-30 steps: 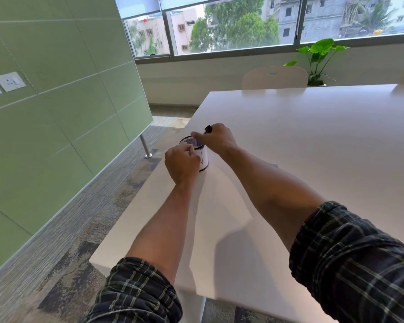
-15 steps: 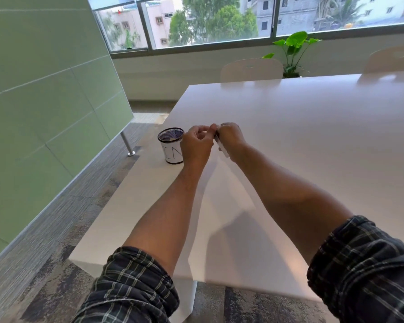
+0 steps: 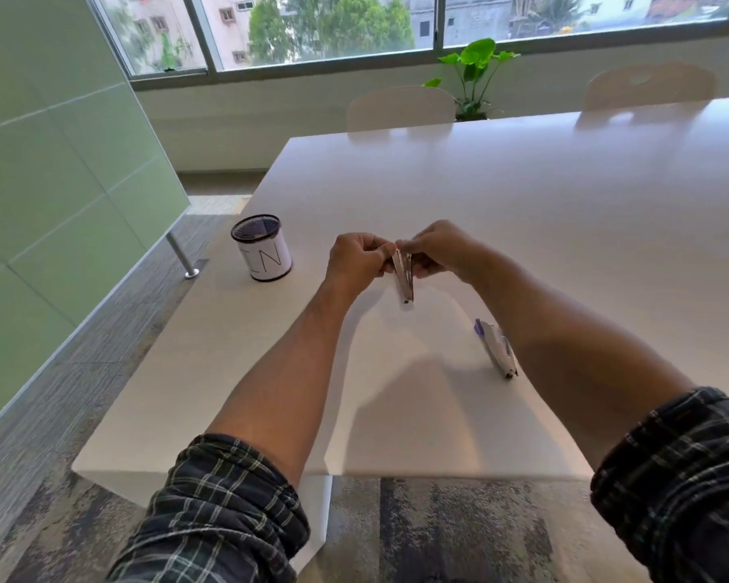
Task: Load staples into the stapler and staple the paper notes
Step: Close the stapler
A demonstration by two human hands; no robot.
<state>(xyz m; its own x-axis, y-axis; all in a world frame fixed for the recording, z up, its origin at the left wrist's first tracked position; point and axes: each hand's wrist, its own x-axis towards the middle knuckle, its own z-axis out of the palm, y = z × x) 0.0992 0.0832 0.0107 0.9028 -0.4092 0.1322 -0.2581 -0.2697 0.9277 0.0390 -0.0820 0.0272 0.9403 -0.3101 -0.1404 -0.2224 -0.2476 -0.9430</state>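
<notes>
An office meeting room, by every sign. Long white worktop (image 3: 522,212) of conference size, with two pale moulded chairs (image 3: 400,107) drawn up at the far edge. Mesh pen holder (image 3: 262,254) near the left end. Green acoustic-style wall panels (image 3: 60,183) down the left side. Grey patterned carpet tiles (image 3: 81,372) underfoot. Wide band of windows (image 3: 333,27) giving onto trees and multi-storey buildings. Potted leafy plant (image 3: 474,73) under the sill.

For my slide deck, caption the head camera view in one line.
Both hands, left hand and right hand, hold a small metal stapler above a white table, beside a mesh cup.
</notes>
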